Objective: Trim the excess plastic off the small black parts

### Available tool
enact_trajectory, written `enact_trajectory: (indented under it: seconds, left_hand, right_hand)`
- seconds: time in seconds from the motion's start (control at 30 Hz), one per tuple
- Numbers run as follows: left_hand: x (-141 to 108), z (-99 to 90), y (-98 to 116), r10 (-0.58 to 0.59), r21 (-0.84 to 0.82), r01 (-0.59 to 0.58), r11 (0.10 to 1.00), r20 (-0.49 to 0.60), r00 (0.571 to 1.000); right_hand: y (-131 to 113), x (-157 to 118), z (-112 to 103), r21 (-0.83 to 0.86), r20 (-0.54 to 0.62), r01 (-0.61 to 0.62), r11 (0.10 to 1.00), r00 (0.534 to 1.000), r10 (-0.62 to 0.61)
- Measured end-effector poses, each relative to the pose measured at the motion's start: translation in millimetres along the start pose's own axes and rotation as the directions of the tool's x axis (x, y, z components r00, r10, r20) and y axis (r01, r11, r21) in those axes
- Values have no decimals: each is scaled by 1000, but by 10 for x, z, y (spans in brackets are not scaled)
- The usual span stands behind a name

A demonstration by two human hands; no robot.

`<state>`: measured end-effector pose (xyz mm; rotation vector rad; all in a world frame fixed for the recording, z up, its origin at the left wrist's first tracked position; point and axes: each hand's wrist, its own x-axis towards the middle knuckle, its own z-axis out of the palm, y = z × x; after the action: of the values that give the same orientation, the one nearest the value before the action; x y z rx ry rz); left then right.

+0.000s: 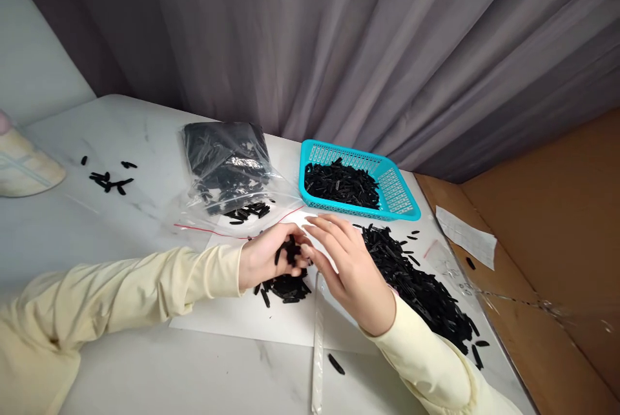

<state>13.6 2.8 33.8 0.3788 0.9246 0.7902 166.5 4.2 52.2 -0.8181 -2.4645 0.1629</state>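
My left hand is cupped around a few small, black, elongated pieces; their exact kind is too small to make out. Just to its right is my right hand, palm down, its fingers stretched out and its thumb by the left fingertips. I see nothing held in it, though its palm is hidden. Under the left hand a small heap of the same black pieces lies on a white sheet. A far larger heap spreads to the right, partly behind my right hand and sleeve.
A blue plastic basket partly filled with black pieces stands at the back. Left of it lies a clear zip bag with black contents. A white strip lies in front. Loose pieces are at the left, near a pale cloth-like object.
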Motion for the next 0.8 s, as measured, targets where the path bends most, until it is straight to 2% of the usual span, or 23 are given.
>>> enact_trajectory:
  seconds: [0.07, 0.1, 0.13, 0.17, 0.2, 0.23, 0.27, 0.3, 0.37, 0.43, 0.47, 0.53, 0.6, 0.67, 0.8]
  left_hand:
    - [-37, -50, -31, 141, 135, -135, 982, -34, 989]
    - [-50, -79, -52, 247, 238, -230, 944, -42, 968]
    - [-57, -108, -77, 447, 455, -405, 793, 18, 895]
    - [-59, -137, -105, 577, 624, -528, 576, 147, 803]
    - [-57, -163, -136, 615, 719, -602, 347, 310, 725]
    - [-51, -187, -171, 583, 755, -639, 148, 455, 673]
    - [-43, -207, -207, 524, 762, -648, 6, 549, 651]
    - [-35, -224, -245, 475, 763, -639, -98, 600, 644]
    - [-17, -254, -313, 440, 779, -580, -238, 619, 651]
    - [0, -283, -350, 474, 792, -504, -344, 610, 635]
    - [7, -299, -351, 477, 792, -471, -389, 610, 633]
    - [12, -333, -314, 453, 788, -416, -453, 606, 654]
    - [6, -363, -241, 448, 798, -349, -492, 576, 684]
    - [-6, -380, -167, 435, 819, -285, -499, 521, 734]
    - [-5, -354, -144, 393, 884, -179, -431, 363, 845]
  right_hand:
    - [35, -48, -48, 13, -46, -11, 1000, 999, 12]
    - [53, -91, -76, 21, -68, -22, 1000, 997, 23]
    - [71, -147, -103, 29, -86, -34, 999, 996, 37]
    - [89, -218, -125, 36, -100, -49, 998, 994, 53]
    - [107, -300, -140, 43, -110, -65, 997, 991, 69]
    - [125, -391, -148, 49, -119, -81, 996, 989, 86]
    - [145, -487, -148, 52, -129, -98, 994, 986, 104]
    - [167, -585, -141, 55, -136, -118, 992, 983, 124]
    - [219, -766, -114, 53, -161, -145, 988, 975, 152]
    - [273, -903, -80, 48, -207, -144, 988, 967, 151]
    - [295, -950, -65, 44, -233, -134, 990, 962, 140]
    - [319, -1004, -46, 36, -280, -107, 994, 953, 113]
    - [313, -1021, -39, 30, -297, -85, 996, 951, 90]
    - [290, -1022, -33, 26, -295, -68, 997, 953, 73]
    - [278, -1024, 9, 22, -273, -55, 998, 960, 59]
